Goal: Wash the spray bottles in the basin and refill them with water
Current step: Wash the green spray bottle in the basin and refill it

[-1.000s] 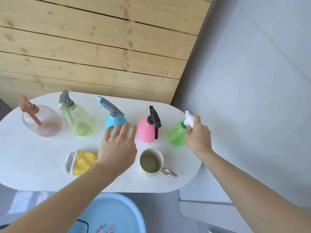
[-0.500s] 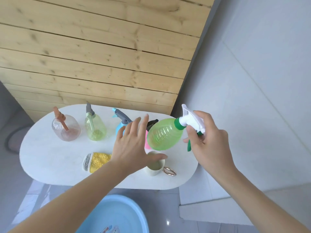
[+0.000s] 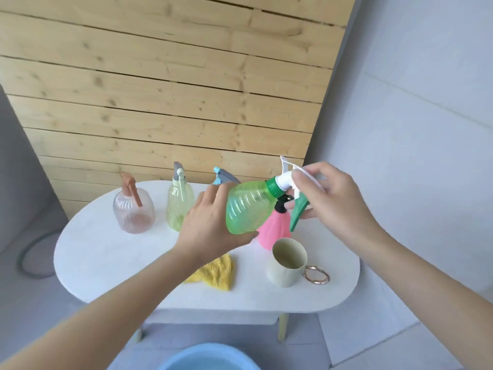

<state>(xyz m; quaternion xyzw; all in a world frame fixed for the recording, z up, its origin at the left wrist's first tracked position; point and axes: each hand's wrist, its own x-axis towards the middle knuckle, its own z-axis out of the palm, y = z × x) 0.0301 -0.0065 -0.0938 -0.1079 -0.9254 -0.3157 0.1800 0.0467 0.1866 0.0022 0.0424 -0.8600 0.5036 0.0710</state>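
1. Five plastic spray bottles; four on oval white table [image 3: 106, 252]: clear bottle [image 3: 133, 209], yellow bottle [image 3: 180, 206], blue bottle [image 3: 225, 177], pink bottle [image 3: 274, 231].
2. Fifth, ribbed green bottle [image 3: 248, 206], tilted above table: left hand [image 3: 210, 228] fingers wrap body, right hand [image 3: 328, 198] pinches white head.
3. One cup [image 3: 286, 263], one fuzzy yellow cloth [image 3: 216, 273], one blue basin [image 3: 208, 359].

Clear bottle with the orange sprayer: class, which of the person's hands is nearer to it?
Left. The left hand holds the green bottle by its body, right of the clear bottle; the right hand grips the green bottle's sprayer head, farther right.
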